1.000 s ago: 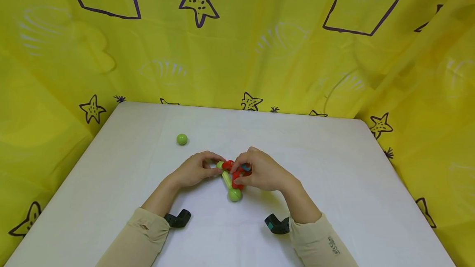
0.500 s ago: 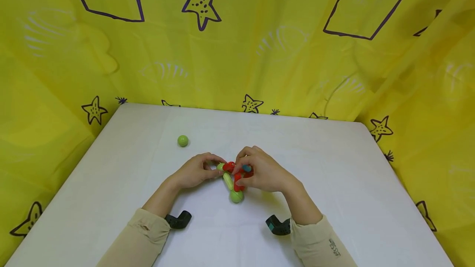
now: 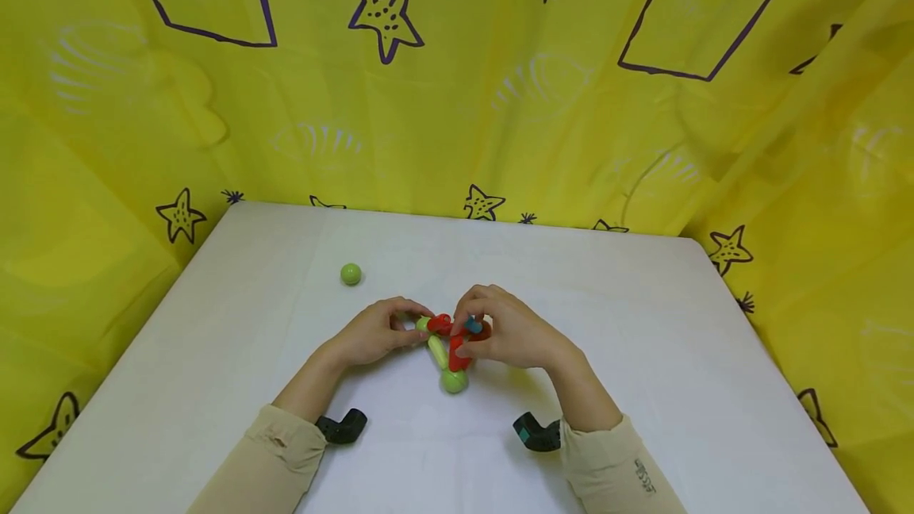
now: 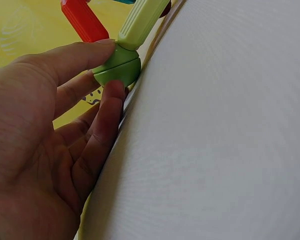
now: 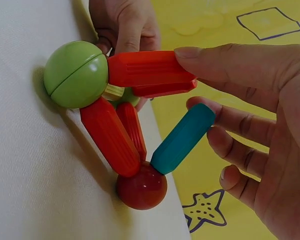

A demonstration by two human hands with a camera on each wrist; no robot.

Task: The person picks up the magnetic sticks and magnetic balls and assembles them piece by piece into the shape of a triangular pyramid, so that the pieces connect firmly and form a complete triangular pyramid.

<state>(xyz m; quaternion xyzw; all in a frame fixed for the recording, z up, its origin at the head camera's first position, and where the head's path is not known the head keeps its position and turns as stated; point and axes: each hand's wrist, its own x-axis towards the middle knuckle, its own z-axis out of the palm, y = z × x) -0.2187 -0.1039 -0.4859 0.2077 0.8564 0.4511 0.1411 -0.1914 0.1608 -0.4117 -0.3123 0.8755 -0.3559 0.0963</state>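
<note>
Presently left hand pinches the green ball; right hand pinches the adjoining red rod, teal rod just below its fingers.

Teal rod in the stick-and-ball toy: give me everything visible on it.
The teal rod is a short, smooth, glossy plastic stick with rounded ends. It stands tilted: its lower end meets the dark red ball resting on the white table, while its upper end leans against the fingers of the right hand. Red rods join the same ball beside it. In the head view it shows only as a teal speck.
</note>
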